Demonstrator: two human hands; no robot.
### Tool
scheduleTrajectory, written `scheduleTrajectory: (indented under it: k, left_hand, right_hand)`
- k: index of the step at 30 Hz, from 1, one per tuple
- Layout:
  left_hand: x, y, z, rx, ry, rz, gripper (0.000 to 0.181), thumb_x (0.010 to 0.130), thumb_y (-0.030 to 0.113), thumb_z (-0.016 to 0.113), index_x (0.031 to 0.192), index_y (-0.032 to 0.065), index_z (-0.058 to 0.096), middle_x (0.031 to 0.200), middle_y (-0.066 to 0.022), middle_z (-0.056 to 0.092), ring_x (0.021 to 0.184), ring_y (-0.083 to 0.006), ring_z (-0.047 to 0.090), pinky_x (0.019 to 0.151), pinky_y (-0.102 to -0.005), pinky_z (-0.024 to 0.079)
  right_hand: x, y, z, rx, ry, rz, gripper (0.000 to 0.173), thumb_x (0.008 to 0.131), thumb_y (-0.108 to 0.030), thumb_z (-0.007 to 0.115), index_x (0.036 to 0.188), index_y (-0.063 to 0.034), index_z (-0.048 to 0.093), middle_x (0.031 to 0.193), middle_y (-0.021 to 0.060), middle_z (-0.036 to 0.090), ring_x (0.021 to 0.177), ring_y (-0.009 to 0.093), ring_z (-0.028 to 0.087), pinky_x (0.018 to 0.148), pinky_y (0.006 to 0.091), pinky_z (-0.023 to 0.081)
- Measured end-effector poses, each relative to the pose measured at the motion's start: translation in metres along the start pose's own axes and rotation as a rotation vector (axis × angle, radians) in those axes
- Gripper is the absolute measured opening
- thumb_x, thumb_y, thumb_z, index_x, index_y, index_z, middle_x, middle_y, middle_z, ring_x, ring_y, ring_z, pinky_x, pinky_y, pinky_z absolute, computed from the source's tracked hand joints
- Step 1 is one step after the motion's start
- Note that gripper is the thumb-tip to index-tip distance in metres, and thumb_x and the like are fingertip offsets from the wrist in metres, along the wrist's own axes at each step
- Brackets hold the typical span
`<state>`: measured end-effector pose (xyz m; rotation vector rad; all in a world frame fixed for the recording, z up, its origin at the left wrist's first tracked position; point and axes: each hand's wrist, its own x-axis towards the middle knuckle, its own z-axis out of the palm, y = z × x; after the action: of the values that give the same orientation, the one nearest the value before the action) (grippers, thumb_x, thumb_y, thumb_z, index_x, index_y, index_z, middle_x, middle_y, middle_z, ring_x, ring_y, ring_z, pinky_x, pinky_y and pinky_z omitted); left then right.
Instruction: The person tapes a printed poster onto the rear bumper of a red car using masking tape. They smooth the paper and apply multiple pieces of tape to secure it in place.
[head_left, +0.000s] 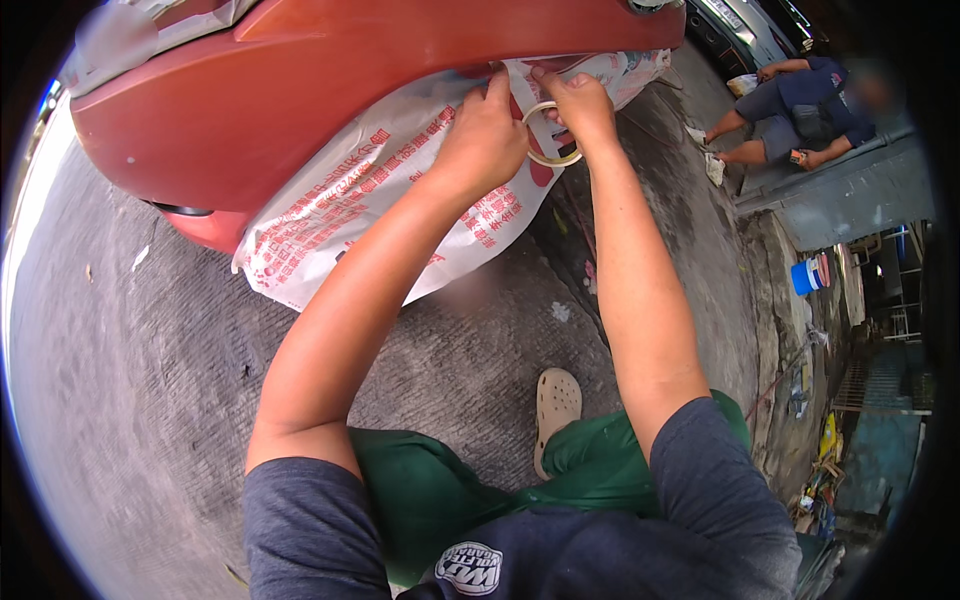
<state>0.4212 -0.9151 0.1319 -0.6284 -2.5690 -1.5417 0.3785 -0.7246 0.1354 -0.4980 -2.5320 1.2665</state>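
A red car body panel (315, 82) curves across the top, and a printed paper sheet (330, 210) with red writing hangs along its lower edge. My left hand (487, 135) rests against the sheet, its thumb and fingertips up at the panel's edge. Whether those fingers pinch the paper or only press on it is hidden. My right hand (585, 105), just beside it, grips a roll of masking tape (556, 161). The roll hangs below the right fingers in front of the sheet. A pale strip near the right thumb meets the panel's edge.
A seated person (802, 112) at the upper right holds a small object. A blue bucket (807, 277) stands at the right, above assorted clutter (817, 480). My clog-shod foot (559, 405) is on the rough concrete floor (187, 360). Another vehicle (739, 34) is at the top right.
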Motion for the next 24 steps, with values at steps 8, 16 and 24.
scheduleTrajectory:
  k: [8, 16, 24]
  left_hand:
    - [-0.013, 0.007, -0.008, 0.041, -0.008, 0.047, 0.046, 0.096, 0.018, 0.065, 0.137, -0.0020, 0.060, 0.130, -0.0238, 0.064, 0.122, -0.0313, 0.063, 0.102, -0.0402, 0.050]
    - [-0.017, 0.063, -0.013, -0.457, -0.158, -0.011, 0.026, 0.096, 0.014, 0.072, 0.115, -0.0023, 0.066, 0.099, -0.0067, 0.073, 0.090, -0.0113, 0.066, 0.079, -0.0281, 0.052]
    - [-0.015, 0.059, -0.014, -0.134, 0.041, 0.278, 0.015, 0.090, 0.008, 0.073, 0.101, -0.0020, 0.073, 0.097, -0.0137, 0.072, 0.085, -0.0226, 0.072, 0.078, -0.0359, 0.056]
  right_hand:
    - [-0.089, 0.017, -0.077, 0.466, -0.085, 0.186, 0.023, 0.093, -0.021, 0.067, 0.105, -0.0012, 0.064, 0.093, 0.0077, 0.069, 0.086, 0.013, 0.065, 0.079, 0.0296, 0.052]
    - [-0.121, 0.004, -0.064, 0.648, -0.175, -0.269, 0.038, 0.095, 0.002, 0.062, 0.132, 0.0072, 0.060, 0.112, 0.0074, 0.071, 0.101, 0.010, 0.066, 0.089, 0.0268, 0.052]
    - [-0.132, -0.009, -0.068, 0.494, -0.217, -0.296, 0.026, 0.098, 0.004, 0.061, 0.124, 0.0054, 0.062, 0.111, 0.0064, 0.069, 0.100, 0.011, 0.066, 0.092, 0.0274, 0.055]
